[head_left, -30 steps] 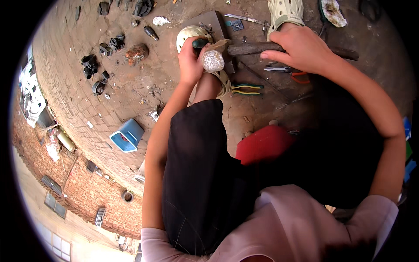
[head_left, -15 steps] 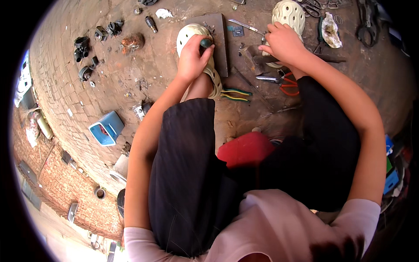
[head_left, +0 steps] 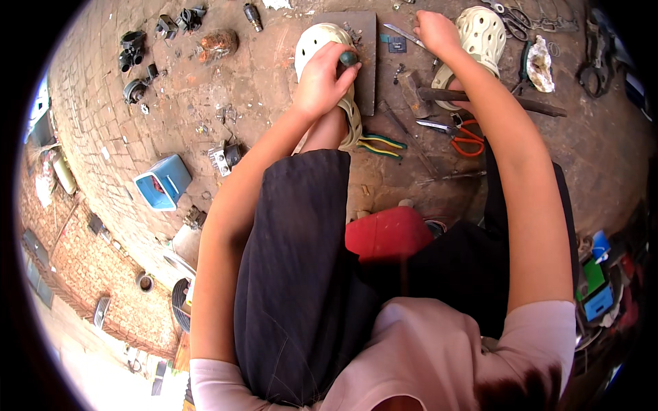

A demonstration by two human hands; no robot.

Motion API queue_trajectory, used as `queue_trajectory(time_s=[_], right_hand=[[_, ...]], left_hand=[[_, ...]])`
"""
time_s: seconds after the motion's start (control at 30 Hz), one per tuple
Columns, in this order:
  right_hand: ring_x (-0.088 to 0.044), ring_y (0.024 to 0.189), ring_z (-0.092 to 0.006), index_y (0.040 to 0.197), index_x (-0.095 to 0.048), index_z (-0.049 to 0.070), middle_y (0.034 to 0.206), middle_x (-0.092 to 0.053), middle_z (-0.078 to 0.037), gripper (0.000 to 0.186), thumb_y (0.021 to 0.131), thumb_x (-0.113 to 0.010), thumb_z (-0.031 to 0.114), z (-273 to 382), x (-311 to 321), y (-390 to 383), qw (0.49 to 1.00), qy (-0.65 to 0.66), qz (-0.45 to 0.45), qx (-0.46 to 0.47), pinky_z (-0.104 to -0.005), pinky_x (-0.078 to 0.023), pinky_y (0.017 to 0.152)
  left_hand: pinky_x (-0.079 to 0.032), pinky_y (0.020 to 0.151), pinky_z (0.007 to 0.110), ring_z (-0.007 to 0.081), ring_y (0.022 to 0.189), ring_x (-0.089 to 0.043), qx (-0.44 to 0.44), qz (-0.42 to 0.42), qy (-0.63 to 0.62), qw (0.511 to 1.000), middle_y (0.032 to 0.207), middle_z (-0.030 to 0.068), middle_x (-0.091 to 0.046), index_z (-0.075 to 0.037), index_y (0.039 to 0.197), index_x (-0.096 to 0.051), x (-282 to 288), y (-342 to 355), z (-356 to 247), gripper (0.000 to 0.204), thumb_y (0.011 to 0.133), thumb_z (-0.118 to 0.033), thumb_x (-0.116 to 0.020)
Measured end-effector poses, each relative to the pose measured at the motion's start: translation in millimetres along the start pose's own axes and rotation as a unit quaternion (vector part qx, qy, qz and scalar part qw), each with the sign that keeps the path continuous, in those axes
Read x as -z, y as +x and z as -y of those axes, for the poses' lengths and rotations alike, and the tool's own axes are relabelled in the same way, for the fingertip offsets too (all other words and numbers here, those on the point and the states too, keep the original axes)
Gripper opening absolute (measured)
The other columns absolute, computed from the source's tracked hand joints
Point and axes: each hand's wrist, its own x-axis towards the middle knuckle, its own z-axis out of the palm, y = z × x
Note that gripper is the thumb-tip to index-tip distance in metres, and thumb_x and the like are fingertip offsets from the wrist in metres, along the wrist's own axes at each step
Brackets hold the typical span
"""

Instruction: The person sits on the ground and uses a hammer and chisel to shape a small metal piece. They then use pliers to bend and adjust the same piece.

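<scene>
My left hand (head_left: pixel 325 83) is closed round a dark green, rounded piece (head_left: pixel 349 59), probably the end of a handle. It is held over my left cream clog (head_left: pixel 320 40), beside a dark flat metal plate (head_left: pixel 369 65). My right hand (head_left: pixel 439 34) has its fingers curled together, next to my right clog (head_left: pixel 482 34). What it pinches, if anything, is too small to make out. Below its fingers a thin silver blade-like tool (head_left: pixel 402 33) lies on the ground. A hammer (head_left: pixel 493 100) with a long dark wooden handle crosses beneath my right forearm.
Orange-handled scissors (head_left: pixel 467 140) and yellow-green pliers (head_left: pixel 382 146) lie between my feet. A blue bin (head_left: pixel 164 182) and dark metal parts (head_left: pixel 132 51) are at left. A crumpled white lump (head_left: pixel 540 64) and black shears (head_left: pixel 595 75) are at right. A red seat (head_left: pixel 387 234) is under me.
My right hand has moved farther out and left, off the clog and the hammer area, its fingers drawing closer together. My left hand keeps its hold. The whole view has shifted slightly.
</scene>
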Motion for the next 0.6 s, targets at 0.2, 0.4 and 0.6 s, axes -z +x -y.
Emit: queue_trajectory(time_s=[0.2, 0.4, 0.6], right_hand=[[-0.067, 0.091, -0.0311, 0.097, -0.066, 0.004, 0.093, -0.070, -0.015, 0.020, 0.087, -0.067, 0.021, 9, 21, -4, 0.997, 0.077, 0.002, 0.013, -0.0417, -0.053, 0.079], [-0.063, 0.081, -0.0135, 0.099, -0.060, -0.001, 0.086, -0.066, -0.006, 0.019, 0.093, -0.064, 0.017, 71, 147, -83, 0.930, 0.331, 0.057, 0.151, -0.0292, -0.052, 0.077], [-0.057, 0.083, -0.0076, 0.104, -0.057, 0.001, 0.092, -0.060, -0.001, 0.013, 0.097, -0.060, 0.011, 112, 217, -156, 0.912, 0.389, 0.062, 0.110, -0.0241, -0.048, 0.075]], left_hand=[[-0.051, 0.074, 0.037, 0.0275, 0.082, -0.062, 0.038, -0.034, -0.124, 0.991, 0.092, 0.0112, -0.065, -0.002, 0.100, -0.062, -1, 1, -7, 0.018, 0.086, -0.011, -0.067], [-0.045, 0.072, 0.023, 0.0086, 0.078, -0.056, 0.267, 0.040, -0.531, 0.803, 0.088, 0.0005, -0.062, -0.005, 0.101, -0.062, 33, 18, -75, 0.011, 0.092, -0.012, -0.065], [-0.041, 0.067, 0.020, 0.0051, 0.074, -0.049, 0.211, 0.078, -0.538, 0.813, 0.085, -0.0033, -0.060, -0.003, 0.101, -0.066, 60, 19, -132, 0.018, 0.091, -0.017, -0.072]])
